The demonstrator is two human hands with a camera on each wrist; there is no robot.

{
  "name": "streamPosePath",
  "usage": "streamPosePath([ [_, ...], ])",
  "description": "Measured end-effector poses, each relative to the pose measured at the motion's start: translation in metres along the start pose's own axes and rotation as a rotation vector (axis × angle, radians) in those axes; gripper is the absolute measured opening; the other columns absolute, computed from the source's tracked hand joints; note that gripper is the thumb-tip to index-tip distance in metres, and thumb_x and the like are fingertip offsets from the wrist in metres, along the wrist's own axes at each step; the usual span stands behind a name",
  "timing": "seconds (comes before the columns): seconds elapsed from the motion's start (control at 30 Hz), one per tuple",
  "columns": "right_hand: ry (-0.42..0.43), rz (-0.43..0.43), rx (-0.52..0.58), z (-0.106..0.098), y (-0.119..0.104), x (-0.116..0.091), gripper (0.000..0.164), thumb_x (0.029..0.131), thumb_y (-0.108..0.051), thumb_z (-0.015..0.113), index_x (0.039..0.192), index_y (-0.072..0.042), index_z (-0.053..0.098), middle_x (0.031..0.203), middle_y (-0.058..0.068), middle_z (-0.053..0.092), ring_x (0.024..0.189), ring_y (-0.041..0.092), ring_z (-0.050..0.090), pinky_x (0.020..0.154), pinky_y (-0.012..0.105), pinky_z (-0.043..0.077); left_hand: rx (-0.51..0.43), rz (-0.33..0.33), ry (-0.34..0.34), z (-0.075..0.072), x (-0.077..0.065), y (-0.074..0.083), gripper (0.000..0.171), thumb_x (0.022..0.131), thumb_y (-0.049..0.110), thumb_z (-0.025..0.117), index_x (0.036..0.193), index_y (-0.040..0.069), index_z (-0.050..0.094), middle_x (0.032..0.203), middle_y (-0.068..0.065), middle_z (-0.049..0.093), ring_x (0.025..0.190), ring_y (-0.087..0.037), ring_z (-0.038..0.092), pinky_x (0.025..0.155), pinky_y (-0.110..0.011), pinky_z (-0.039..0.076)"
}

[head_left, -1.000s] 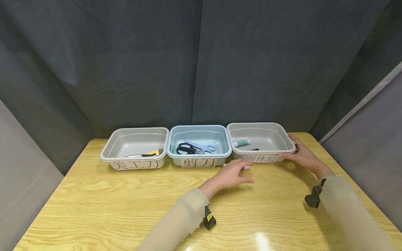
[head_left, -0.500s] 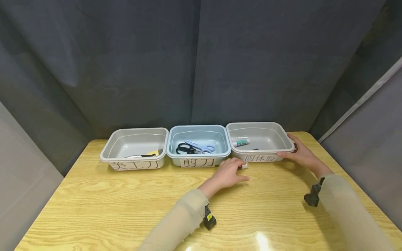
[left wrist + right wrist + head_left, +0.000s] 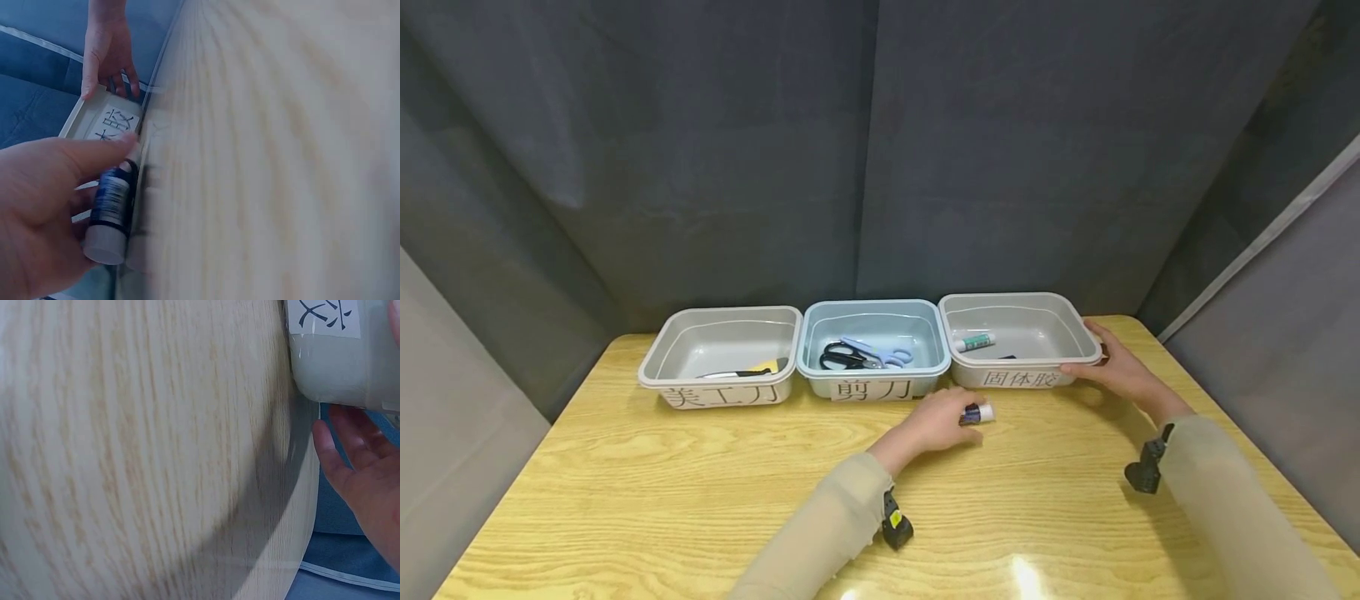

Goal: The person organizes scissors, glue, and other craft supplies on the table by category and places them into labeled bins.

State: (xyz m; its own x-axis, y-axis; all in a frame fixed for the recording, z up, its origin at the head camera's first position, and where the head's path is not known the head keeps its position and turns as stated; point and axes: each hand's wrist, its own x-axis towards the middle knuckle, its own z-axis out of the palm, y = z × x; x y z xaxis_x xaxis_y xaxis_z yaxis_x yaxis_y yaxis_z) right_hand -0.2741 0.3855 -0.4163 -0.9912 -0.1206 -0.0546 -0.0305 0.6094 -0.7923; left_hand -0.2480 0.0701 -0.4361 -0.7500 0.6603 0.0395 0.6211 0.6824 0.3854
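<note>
My left hand (image 3: 931, 422) is at the table in front of the gap between the middle and right bins. It holds a dark blue glue stick (image 3: 111, 206) with white ends, thumb on one side and fingers curled behind. In the head view only one white end of that glue stick (image 3: 985, 412) shows past the fingers. My right hand (image 3: 1118, 367) grips the right corner of the right grey bin (image 3: 1022, 363), thumb at the front rim and fingers against the end wall. Inside that bin lie a green-and-white glue stick (image 3: 975, 342) and a mostly hidden dark item (image 3: 1007, 357).
The blue middle bin (image 3: 874, 382) contains black scissors (image 3: 842, 357) and light blue scissors (image 3: 887, 355). A left grey bin (image 3: 721, 393) holds a black-handled knife (image 3: 752, 372) and something yellow. All bins carry paper labels. A dark curtain (image 3: 865, 150) hangs behind the wooden table (image 3: 700, 483).
My left hand has come slightly left and toward me, its fingers closing round the glue stick, which has come away from the bins. The right hand stays at the bin's corner.
</note>
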Motion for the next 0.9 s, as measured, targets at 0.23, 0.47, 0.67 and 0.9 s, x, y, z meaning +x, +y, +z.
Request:
streamPosePath([
  [0.23, 0.006, -0.016, 0.011, 0.0025, 0.0001, 0.0008, 0.097, 0.083, -0.026, 0.066, 0.146, -0.011, -0.005, 0.144, 0.028, 0.015, 0.123, 0.044, 0.028, 0.099, 0.064, 0.022, 0.019, 0.048, -0.04, 0.0008, -0.0018, -0.0015, 0.038, 0.078, 0.023, 0.07, 0.115, 0.023, 0.062, 0.119, 0.005, 0.057, 0.108, -0.012, 0.05, 0.092, -0.023, 0.038],
  [0.47, 0.008, -0.025, 0.024, 0.0014, 0.0, -0.0003, 0.097, 0.083, -0.025, 0.067, 0.146, -0.011, -0.005, 0.144, 0.027, 0.015, 0.123, 0.043, 0.028, 0.099, 0.063, 0.023, -0.085, 0.06, 0.006, 0.0022, -0.0006, -0.0058, 0.039, 0.078, 0.026, 0.07, 0.116, 0.02, 0.062, 0.116, 0.005, 0.06, 0.103, -0.008, 0.053, 0.09, -0.019, 0.039],
  [0.67, 0.003, -0.009, 0.018, 0.0003, 0.0033, 0.0018, 0.097, 0.083, -0.026, 0.067, 0.147, -0.013, -0.006, 0.145, 0.027, 0.013, 0.125, 0.044, 0.025, 0.099, 0.064, 0.021, -0.158, 0.077, 0.019, 0.0008, 0.0, -0.0084, 0.039, 0.079, 0.03, 0.07, 0.116, 0.02, 0.062, 0.111, 0.005, 0.063, 0.094, -0.005, 0.055, 0.083, -0.016, 0.041],
  [0.9, 0.006, -0.006, 0.006, 0.0013, 0.0017, 0.0002, 0.097, 0.083, -0.027, 0.067, 0.147, -0.013, -0.004, 0.145, 0.027, 0.014, 0.125, 0.044, 0.026, 0.099, 0.065, 0.022, -0.156, 0.104, -0.008, 0.0012, 0.0018, -0.0084, 0.039, 0.08, 0.036, 0.068, 0.117, 0.024, 0.061, 0.101, 0.011, 0.064, 0.082, 0.0, 0.052, 0.075, -0.014, 0.041],
])
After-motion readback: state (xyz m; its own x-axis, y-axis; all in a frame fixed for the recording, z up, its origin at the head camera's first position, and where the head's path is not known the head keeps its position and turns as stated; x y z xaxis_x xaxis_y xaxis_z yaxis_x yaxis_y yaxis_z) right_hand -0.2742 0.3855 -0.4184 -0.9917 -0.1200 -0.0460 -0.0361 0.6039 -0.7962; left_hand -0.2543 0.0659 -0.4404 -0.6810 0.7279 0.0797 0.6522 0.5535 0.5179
